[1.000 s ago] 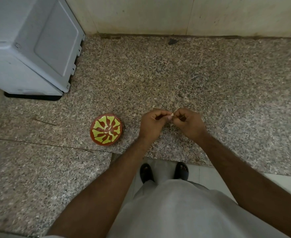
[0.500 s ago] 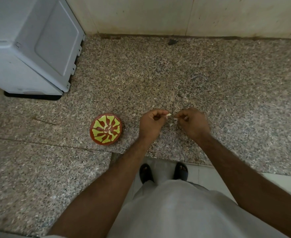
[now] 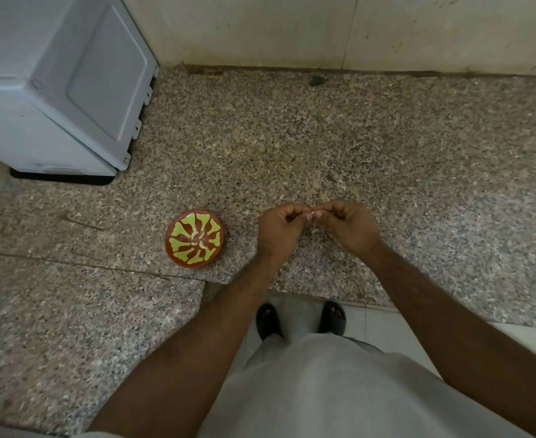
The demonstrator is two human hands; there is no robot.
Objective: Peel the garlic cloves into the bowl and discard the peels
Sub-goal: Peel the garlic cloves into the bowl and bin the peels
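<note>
Both hands meet over the granite counter (image 3: 386, 147), left hand (image 3: 279, 230) and right hand (image 3: 350, 226) pinching one small garlic clove (image 3: 313, 214) between fingertips; red-and-yellow bowl (image 3: 195, 238) sits just left.

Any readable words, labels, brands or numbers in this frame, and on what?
None. The grey appliance shows no legible label or brand. The bowl carries only a yellow painted pattern, no letters. The granite counter and wall bear no text or signs.

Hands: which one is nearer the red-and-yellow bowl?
The left hand, beside the bowl. The right hand lies farther off; both pinch the garlic clove between them.
</note>
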